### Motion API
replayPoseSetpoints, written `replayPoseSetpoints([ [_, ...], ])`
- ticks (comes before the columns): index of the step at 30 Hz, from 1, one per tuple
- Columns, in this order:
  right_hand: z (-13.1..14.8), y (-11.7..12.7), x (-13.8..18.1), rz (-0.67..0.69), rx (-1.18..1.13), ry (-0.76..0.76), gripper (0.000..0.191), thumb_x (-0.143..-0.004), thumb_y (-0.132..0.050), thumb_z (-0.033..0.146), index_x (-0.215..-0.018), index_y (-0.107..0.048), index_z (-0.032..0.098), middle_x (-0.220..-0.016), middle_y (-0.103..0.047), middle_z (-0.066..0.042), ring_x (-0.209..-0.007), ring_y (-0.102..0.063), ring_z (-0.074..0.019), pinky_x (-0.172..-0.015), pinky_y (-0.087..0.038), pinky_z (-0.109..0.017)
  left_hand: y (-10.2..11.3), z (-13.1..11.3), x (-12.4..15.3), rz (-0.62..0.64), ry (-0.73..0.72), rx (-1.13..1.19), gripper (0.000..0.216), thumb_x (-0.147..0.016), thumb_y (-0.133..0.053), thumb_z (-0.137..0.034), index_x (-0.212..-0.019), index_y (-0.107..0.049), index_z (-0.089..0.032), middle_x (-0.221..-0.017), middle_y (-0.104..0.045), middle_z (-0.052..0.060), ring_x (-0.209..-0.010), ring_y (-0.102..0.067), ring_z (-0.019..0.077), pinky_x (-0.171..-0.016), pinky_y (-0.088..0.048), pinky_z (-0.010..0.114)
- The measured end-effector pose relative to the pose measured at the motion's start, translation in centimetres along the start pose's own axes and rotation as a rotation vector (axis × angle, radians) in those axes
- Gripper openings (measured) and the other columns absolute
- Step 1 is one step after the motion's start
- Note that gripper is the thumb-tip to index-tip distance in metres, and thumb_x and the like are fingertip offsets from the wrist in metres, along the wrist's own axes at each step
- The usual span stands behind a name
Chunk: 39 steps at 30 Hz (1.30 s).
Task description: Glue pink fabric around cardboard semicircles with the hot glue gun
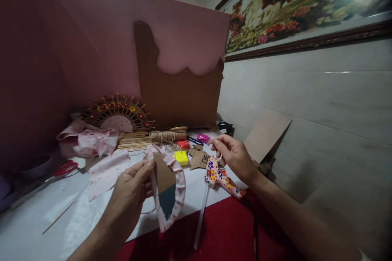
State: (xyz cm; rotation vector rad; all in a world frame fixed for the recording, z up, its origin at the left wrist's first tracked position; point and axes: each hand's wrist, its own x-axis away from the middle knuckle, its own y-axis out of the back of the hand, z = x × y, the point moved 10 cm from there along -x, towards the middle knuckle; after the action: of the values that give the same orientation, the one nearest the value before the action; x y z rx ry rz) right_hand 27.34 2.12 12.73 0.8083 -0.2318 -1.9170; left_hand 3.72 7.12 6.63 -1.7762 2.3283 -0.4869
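Note:
My left hand (134, 183) grips the edge of a leaf-shaped cardboard piece (165, 175), brown with a blue-green lower part. Pink spotted fabric is folded over its rim. My right hand (232, 157) is raised, thumb and fingertips pinched together; what they hold, if anything, I cannot make out. Just beneath that hand lies a flower-patterned glue gun (213, 173), a translucent glue stick (201, 220) jutting from it toward me. Behind the cardboard piece sit a yellow block (181, 158) and a torn cardboard scrap (199, 159).
At the back are a decorated cardboard fan (118, 110), wooden sticks (134, 140), a twine roll (168, 136), red (183, 144) and magenta (203, 138) packets. Spotted fabric (108, 171), red-handled scissors (65, 168) and a thin stick (58, 218) lie left. A large cardboard sheet (180, 98) stands behind.

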Motion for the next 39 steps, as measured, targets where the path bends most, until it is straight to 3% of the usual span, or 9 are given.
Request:
replayPoseSetpoints([
  [3, -1.4, 1.2, 1.4, 0.080, 0.141, -0.030, 0.017, -0.077, -0.060, 0.033, -0.080, -0.065, 0.017, -0.084, -0.064, -0.007, -0.073, -0.059, -0.0207, -0.068, -0.045, -0.033, 0.6, -0.6, 0.1, -0.057, -0.024, 0.010, 0.021, -0.066, -0.073, -0.034, -0.070, -0.064, -0.015, -0.053, -0.063, -0.003, -0.044, -0.054, 0.0085, -0.043, -0.043, 0.016],
  [7, -4.1, -0.2, 4.7, 0.266, 0.351, -0.090, 0.040, -0.063, -0.072, 0.032, -0.100, -0.064, 0.017, -0.101, -0.063, -0.013, -0.091, -0.058, -0.0313, -0.082, -0.042, -0.044, 1.0, -0.3, 0.0, -0.082, -0.010, 0.023, 0.016, -0.074, -0.068, -0.029, -0.073, -0.065, -0.013, -0.060, -0.067, 0.000, -0.046, -0.056, 0.0092, -0.044, -0.045, 0.017],
  [13, -6.0, -1.4, 5.0, 0.256, 0.229, -0.110, 0.038, -0.078, -0.054, 0.032, -0.111, -0.058, 0.015, -0.109, -0.061, -0.015, -0.102, -0.056, -0.0294, -0.091, -0.039, -0.043, 1.8, 0.9, -0.7, -0.153, 0.134, 0.114, 0.021, -0.087, -0.046, -0.011, -0.075, -0.063, -0.010, -0.060, -0.069, 0.006, -0.047, -0.062, 0.0134, -0.045, -0.051, 0.022],
  [17, -5.8, -0.7, 4.6, 0.195, 0.042, -0.163, 0.037, -0.084, -0.045, 0.039, -0.112, -0.053, 0.016, -0.090, -0.063, -0.006, -0.071, -0.058, -0.0177, -0.063, -0.047, -0.029, 2.2, 0.5, -0.7, -0.151, 0.128, 0.090, 0.024, -0.087, -0.041, -0.006, -0.075, -0.061, -0.011, -0.058, -0.068, 0.005, -0.047, -0.063, 0.0134, -0.046, -0.051, 0.023],
  [20, -5.2, -0.4, 5.6, 0.150, -0.165, -0.244, 0.032, -0.085, -0.049, 0.045, -0.098, -0.054, 0.017, -0.060, -0.047, 0.005, -0.043, -0.038, -0.0081, -0.039, -0.030, -0.019, 1.1, 0.3, -0.2, -0.062, 0.101, 0.040, 0.016, -0.084, -0.051, -0.007, -0.073, -0.064, -0.010, -0.056, -0.067, 0.004, -0.046, -0.061, 0.0129, -0.044, -0.048, 0.021],
  [25, -4.5, -1.5, 8.3, 0.077, -0.683, -0.427, 0.031, -0.072, -0.072, 0.043, -0.088, -0.062, 0.018, -0.052, -0.045, 0.008, -0.037, -0.031, -0.0036, -0.033, -0.026, -0.014, -2.4, 0.1, 1.3, 0.197, 0.026, -0.121, 0.021, -0.072, -0.072, -0.030, -0.083, -0.072, -0.011, -0.066, -0.071, 0.005, -0.057, -0.062, 0.0138, -0.053, -0.047, 0.020],
  [30, -1.2, -1.6, 9.9, 0.077, -0.560, -0.383, 0.042, -0.068, -0.073, 0.052, -0.093, -0.069, 0.019, -0.074, -0.069, -0.004, -0.064, -0.064, -0.0184, -0.058, -0.054, -0.027, -3.9, -0.2, 2.1, 0.301, -0.062, -0.237, 0.026, -0.071, -0.071, -0.040, -0.081, -0.075, -0.016, -0.066, -0.072, 0.003, -0.060, -0.060, 0.0136, -0.057, -0.044, 0.021],
  [33, 1.7, -2.3, 10.3, 0.190, -0.489, -0.296, 0.044, -0.077, -0.065, 0.050, -0.110, -0.066, 0.022, -0.103, -0.069, -0.008, -0.097, -0.064, -0.0267, -0.086, -0.052, -0.037, -4.0, -0.2, 2.4, 0.289, -0.074, -0.265, 0.024, -0.073, -0.070, -0.038, -0.082, -0.075, -0.017, -0.067, -0.072, 0.003, -0.059, -0.061, 0.0145, -0.057, -0.045, 0.023],
  [39, 1.9, -3.1, 10.6, 0.275, -0.355, -0.282, 0.041, -0.080, -0.063, 0.044, -0.118, -0.064, 0.027, -0.112, -0.066, -0.008, -0.114, -0.056, -0.0294, -0.094, -0.049, -0.043, -5.0, -0.1, 3.3, 0.339, -0.059, -0.263, 0.023, -0.077, -0.066, -0.037, -0.087, -0.075, -0.018, -0.071, -0.073, 0.005, -0.066, -0.064, 0.0175, -0.060, -0.046, 0.025],
])
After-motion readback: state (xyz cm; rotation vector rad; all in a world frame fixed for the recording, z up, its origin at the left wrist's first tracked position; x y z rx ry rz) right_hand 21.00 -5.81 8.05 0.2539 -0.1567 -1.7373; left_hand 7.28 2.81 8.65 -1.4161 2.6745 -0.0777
